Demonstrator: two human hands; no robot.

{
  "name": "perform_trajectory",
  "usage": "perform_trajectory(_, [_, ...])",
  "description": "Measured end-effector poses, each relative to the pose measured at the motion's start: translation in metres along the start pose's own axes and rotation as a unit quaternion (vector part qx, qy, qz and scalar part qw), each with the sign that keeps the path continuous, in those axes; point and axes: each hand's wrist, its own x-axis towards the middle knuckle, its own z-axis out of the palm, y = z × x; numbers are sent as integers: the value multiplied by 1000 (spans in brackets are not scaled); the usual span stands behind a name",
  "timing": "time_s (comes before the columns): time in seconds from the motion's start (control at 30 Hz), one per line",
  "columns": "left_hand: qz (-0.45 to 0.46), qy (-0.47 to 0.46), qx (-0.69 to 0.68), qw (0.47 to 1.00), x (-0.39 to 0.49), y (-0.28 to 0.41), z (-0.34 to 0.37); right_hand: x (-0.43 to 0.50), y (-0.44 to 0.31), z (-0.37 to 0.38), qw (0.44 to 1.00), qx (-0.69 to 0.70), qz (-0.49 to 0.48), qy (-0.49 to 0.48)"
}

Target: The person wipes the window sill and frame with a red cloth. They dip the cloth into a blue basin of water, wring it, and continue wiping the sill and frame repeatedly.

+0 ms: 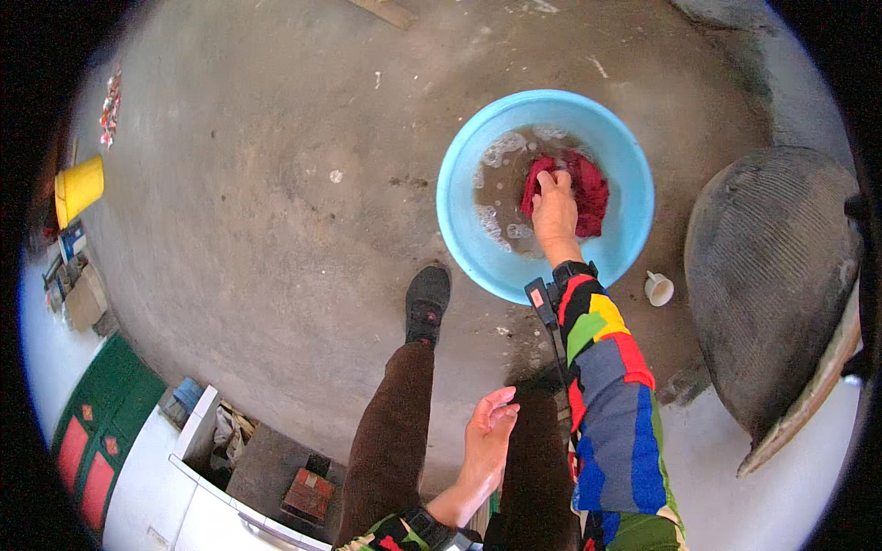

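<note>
A light-blue plastic basin (462,227) rests on the floor before me, holding murky water with patches of foam. Dark red cloth (589,200) lies bunched and wet in the right half of the water. My right hand (555,210) reaches down into the basin, its fingers closed on a fold of that cloth. Over my right leg, well back from the basin, my left hand (490,427) is held loosely curled with nothing in it. A dark cable with a small black plug-like piece (541,302) hangs along my right forearm, near the basin's rim.
A white cup (659,288) lies on its side, right of the basin. Beyond it leans a large dark woven basket (765,275). My dark shoe (428,303) is just left of the basin. A yellow bucket (79,189) and a green-and-red door (89,430) are far left.
</note>
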Motion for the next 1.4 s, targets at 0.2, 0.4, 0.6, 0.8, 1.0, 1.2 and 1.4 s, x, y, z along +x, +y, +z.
perform_trajectory(0.2, [-9, 18, -7, 1000, 1, 17, -1, -10, -8, 36, 983, -87, -109, -121])
perform_trajectory(0.4, [-11, 10, -3, 1000, 13, 41, 2, -20, 5, -1, 987, 112, 45, -103])
perform_trajectory(0.6, [23, -12, -75, 997, 17, 71, 29, -110, -14, -140, 836, 471, 223, -170])
perform_trajectory(0.8, [52, -47, -59, 996, 21, 101, 55, -193, -75, -254, 729, 602, 278, -173])
perform_trajectory(1.0, [-8, -187, -205, 961, 28, 101, 73, -218, -97, -269, 682, 668, 277, -107])
perform_trajectory(1.2, [-35, -180, -157, 971, 26, 100, 74, -207, -95, -228, 910, 376, 168, -43])
perform_trajectory(1.4, [7, -100, -102, 990, 27, 96, 76, -202, -112, -222, 977, 174, 108, -61])
